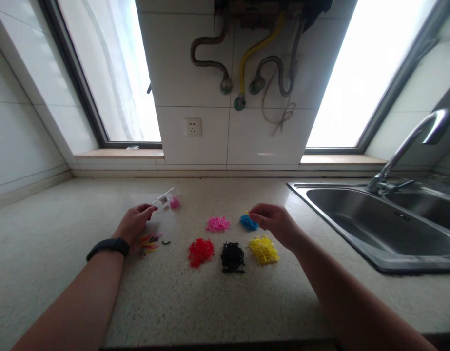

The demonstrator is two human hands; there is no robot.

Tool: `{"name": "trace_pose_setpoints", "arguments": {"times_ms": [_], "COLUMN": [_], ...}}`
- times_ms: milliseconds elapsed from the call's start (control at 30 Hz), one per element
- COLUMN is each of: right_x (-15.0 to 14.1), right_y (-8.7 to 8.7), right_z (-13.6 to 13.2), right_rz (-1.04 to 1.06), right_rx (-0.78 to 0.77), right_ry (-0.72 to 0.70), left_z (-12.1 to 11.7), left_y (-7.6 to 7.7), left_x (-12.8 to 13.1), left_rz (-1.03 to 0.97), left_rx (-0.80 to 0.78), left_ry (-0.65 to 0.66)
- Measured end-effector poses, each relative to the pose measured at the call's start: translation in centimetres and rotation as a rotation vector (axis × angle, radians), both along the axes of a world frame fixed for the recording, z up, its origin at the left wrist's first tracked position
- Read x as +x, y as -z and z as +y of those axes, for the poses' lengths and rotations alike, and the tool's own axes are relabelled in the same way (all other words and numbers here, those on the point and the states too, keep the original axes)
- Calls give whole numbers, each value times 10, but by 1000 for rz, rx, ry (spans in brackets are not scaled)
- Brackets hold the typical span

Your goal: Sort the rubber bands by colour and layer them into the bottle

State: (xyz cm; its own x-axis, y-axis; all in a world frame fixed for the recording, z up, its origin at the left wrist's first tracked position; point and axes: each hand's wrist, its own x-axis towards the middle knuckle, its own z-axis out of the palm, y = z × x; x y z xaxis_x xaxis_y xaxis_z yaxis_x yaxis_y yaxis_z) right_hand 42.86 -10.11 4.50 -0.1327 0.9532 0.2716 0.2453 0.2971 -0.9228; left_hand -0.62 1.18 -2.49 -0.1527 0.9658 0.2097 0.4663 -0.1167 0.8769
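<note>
My left hand point(136, 222), with a dark wristband, is closed in a pinch at the near-left edge of a clear plastic bag point(165, 199) with a pink piece point(174, 202) at its right end. Under that wrist lies a small mixed heap of coloured bands point(148, 244), with one black piece point(166, 243) apart from it. My right hand point(272, 220) pinches a small yellow band point(247, 212) above the blue pile point(248, 223). Sorted piles of small bands lie between the hands: pink point(218, 224), red point(201, 252), black point(232, 257) and yellow point(264, 250).
A steel sink point(342, 219) with a curved faucet point(411, 141) is set into the speckled counter point(181, 302) on the right. Behind stands a tiled wall with a socket point(193, 126), hoses point(243, 63) and a window on each side.
</note>
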Motion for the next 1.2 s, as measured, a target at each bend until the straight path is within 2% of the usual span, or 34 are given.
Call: {"name": "trace_pose_setpoints", "arguments": {"times_ms": [100, 267, 700, 900, 1067, 1200], "right_x": [5, 2, -2, 8, 27, 39], "right_y": [2, 0, -5, -5, -11, -5], "right_z": [-5, -11, -18, -15, -10, -2], "right_rz": [179, 452, 564, 429, 148, -103], "right_rx": [-58, -66, -145, -110, -72, -95], "right_ry": [-8, -87, -226, -223, -227, -224], "left_z": [0, 1, -2, -4, -7, -7], "left_y": [1, 3, 1, -3, -6, -6], "left_x": [-1, -3, -3, 0, 3, 3], "left_rz": [12, 5, -3, 17, 3, -11], "left_rx": [-17, -39, -52, -59, -63, -59], "left_ry": [-9, -7, -8, -24, -36, -42]}}
